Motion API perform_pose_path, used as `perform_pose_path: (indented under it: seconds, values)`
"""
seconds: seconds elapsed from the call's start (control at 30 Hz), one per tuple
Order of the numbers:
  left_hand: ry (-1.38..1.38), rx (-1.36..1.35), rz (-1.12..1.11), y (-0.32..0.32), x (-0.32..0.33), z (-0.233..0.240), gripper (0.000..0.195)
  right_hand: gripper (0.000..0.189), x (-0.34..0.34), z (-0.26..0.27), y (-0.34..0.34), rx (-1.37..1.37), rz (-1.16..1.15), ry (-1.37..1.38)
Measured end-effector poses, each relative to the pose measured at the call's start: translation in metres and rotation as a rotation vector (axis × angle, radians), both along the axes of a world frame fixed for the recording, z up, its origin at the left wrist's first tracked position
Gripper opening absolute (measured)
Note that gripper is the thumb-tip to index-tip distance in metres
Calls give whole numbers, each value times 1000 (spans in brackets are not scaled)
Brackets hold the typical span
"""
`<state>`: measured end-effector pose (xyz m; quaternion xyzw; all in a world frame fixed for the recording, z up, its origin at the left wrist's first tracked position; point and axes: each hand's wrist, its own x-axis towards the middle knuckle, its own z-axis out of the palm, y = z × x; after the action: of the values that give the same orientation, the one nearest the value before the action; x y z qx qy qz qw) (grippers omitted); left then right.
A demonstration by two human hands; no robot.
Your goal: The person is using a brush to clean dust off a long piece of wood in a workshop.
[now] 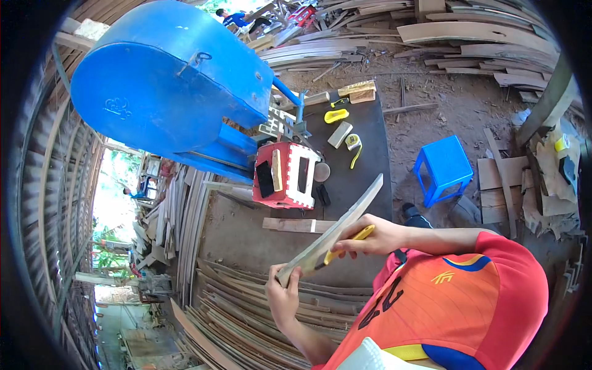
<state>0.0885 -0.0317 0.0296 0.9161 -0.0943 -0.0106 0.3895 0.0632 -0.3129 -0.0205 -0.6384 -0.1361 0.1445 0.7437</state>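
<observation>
My left hand (284, 293) grips the lower end of a long, slightly curved wooden piece (333, 229), which slants up to the right. My right hand (370, 235) holds a yellow-handled knife (350, 243), its dark tip close to the lower edge of the wood. Beyond the wood is a dark table top (365, 185). On it lie a tape measure (352, 141) with its yellow tape partly out, a wooden block (340, 134) and a yellow object (336, 116). A red and white stool (287, 199) bears a black phone-like object (265, 179) and a wooden strip (277, 170).
A large blue bandsaw (171, 88) stands at the upper left. To the right is a blue plastic stool (446, 162). Long boards (259, 310) lie below my hands, with more stacked wood (476, 32) at the upper right. A person (236, 18) sits far off at the top.
</observation>
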Motion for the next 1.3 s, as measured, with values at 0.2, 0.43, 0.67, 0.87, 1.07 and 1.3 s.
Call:
perform_pose_path:
  seconds: [0.2,0.43,0.67,0.87,1.07,1.3]
  values:
    - [-77,12,0,-37,0,13,26,34,15,-14,-31,53,-199,34]
    - [-152,4,151,-65,-22,9,29,32,36,-34,-48,-69,-267,35]
    - [-143,42,244,-114,-44,26,27,30,47,-51,-95,-28,9,4]
    - [-190,120,365,-141,-77,15,26,33,38,-29,-128,208,283,71]
    - [-213,203,416,-161,-88,25,26,31,40,-49,-146,14,180,-23]
    - [-289,172,327,-184,-83,26,26,28,48,-49,-164,-363,-4,-216]
